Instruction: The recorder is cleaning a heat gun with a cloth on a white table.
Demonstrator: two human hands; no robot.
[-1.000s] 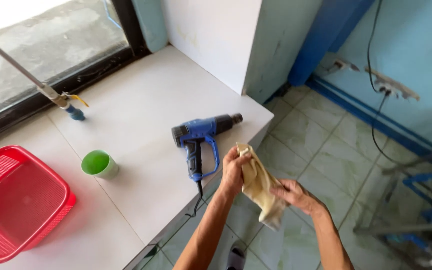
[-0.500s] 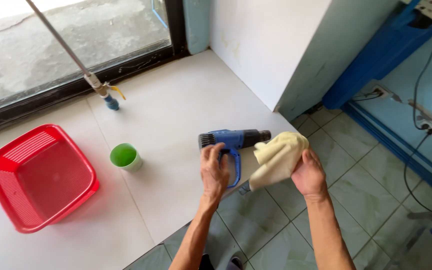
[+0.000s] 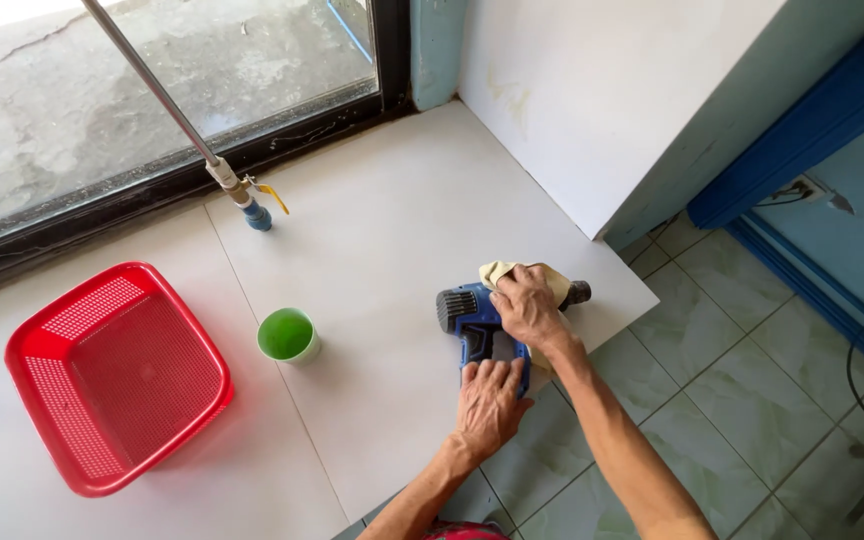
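White counter [image 3: 372, 250], cloth [image 3: 512, 272] hiding blue heat gun [image 3: 467, 312] body

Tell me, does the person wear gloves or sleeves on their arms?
No. Both arms are bare right up to the picture's bottom edge, with no sleeves in sight. The left hand and right hand have no gloves, and no rings or watch show.

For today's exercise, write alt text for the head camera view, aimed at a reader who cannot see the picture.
Seen from above, a person's right hand presses a yellowish cloth onto a blue heat gun lying on a white counter, while the left hand rests on its handle. A green cup and a red basket stand further left.
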